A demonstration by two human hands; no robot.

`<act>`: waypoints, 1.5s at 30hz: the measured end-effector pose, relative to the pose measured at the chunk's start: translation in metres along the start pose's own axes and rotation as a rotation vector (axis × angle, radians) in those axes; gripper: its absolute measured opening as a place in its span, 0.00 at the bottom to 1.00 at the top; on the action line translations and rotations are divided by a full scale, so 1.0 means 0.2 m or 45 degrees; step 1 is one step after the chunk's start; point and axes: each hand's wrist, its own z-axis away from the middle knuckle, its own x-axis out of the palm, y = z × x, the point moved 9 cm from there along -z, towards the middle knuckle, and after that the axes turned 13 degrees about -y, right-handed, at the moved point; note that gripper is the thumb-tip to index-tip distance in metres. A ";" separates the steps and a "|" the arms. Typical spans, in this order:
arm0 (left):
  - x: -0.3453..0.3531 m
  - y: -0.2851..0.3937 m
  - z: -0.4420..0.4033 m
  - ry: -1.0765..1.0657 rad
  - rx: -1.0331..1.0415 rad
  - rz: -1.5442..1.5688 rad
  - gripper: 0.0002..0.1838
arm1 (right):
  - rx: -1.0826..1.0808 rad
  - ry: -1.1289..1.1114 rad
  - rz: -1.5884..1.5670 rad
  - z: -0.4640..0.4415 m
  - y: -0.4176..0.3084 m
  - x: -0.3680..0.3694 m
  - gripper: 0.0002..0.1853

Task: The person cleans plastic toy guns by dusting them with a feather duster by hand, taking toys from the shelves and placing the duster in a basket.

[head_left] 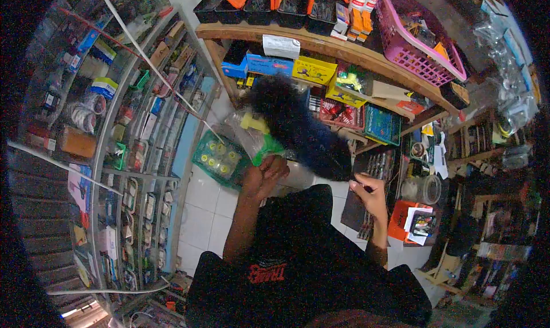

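Observation:
My left hand (272,170) is closed on a clear plastic bag (246,139) with a bright green part and a yellow thing inside or against it. To the right, my right hand (369,193) has thumb and forefinger pressed together at the lower end of a large dark shape (309,133). That shape is black and fuzzy at the top and dark blue lower down; what it is cannot be made out. What lies between the fingertips is too small to tell. A green basket (200,160) of yellow-marked round containers stands beyond my left hand.
Stocked glass shelves (109,156) run along the left. Ahead is a wooden shelf (321,41) with black bins and a pink basket (421,64). Blue and yellow boxes sit below it. An orange box (395,225) with papers lies at right, near a clear tub (421,189).

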 end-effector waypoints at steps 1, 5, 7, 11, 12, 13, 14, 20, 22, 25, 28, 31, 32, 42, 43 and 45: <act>0.00 0.00 0.00 0.023 0.010 0.005 0.17 | 0.031 -0.057 -0.059 0.00 0.03 0.02 0.08; -0.37 -0.15 0.13 0.478 -0.027 0.352 0.18 | 0.133 -0.148 -0.140 -0.01 0.06 0.04 0.06; -0.29 -0.11 0.11 0.374 -0.061 0.252 0.18 | 0.100 -0.093 -0.085 -0.03 0.04 0.03 0.06; -0.16 -0.04 0.05 0.210 -0.097 -0.043 0.17 | -0.068 -0.120 -0.058 -0.06 0.03 0.03 0.07; -0.16 -0.04 0.04 0.209 -0.101 -0.081 0.17 | -0.097 -0.173 -0.085 -0.06 0.02 0.03 0.07; -0.17 -0.04 0.04 0.217 -0.112 -0.125 0.17 | 0.087 -0.254 -0.216 -0.04 0.08 0.04 0.10; -0.17 -0.04 0.05 0.216 -0.116 -0.157 0.17 | 0.153 -0.239 -0.211 -0.05 0.10 0.03 0.10; -0.16 -0.02 0.03 0.202 -0.155 -0.298 0.16 | -0.031 -0.244 -0.109 -0.10 0.04 0.05 0.10; -0.17 -0.02 0.03 0.207 -0.162 -0.331 0.16 | 0.102 -0.130 -0.210 -0.09 0.10 0.04 0.12; -0.16 -0.02 0.04 0.199 -0.173 -0.360 0.15 | 0.123 -0.143 -0.146 -0.10 0.08 0.05 0.05; -0.17 -0.01 0.04 0.209 -0.176 -0.369 0.15 | 0.057 -0.238 -0.130 -0.13 0.00 0.06 0.05; -0.18 0.00 0.07 0.215 -0.184 -0.365 0.14 | 0.157 -0.234 -0.194 -0.11 0.03 0.06 0.06; -0.18 0.00 0.07 0.210 -0.184 -0.348 0.14 | 0.194 -0.190 -0.185 -0.11 0.04 0.05 0.06; -0.03 0.02 0.02 -0.108 -0.139 0.095 0.10 | 0.097 -0.164 -0.077 -0.12 -0.01 0.08 0.09; -0.03 0.03 0.02 -0.085 -0.150 -0.041 0.09 | 0.122 -0.279 -0.199 -0.11 0.02 0.11 0.09; 0.00 0.05 0.01 -0.067 -0.160 -0.246 0.09 | 0.100 -0.216 -0.161 -0.11 -0.01 0.09 0.09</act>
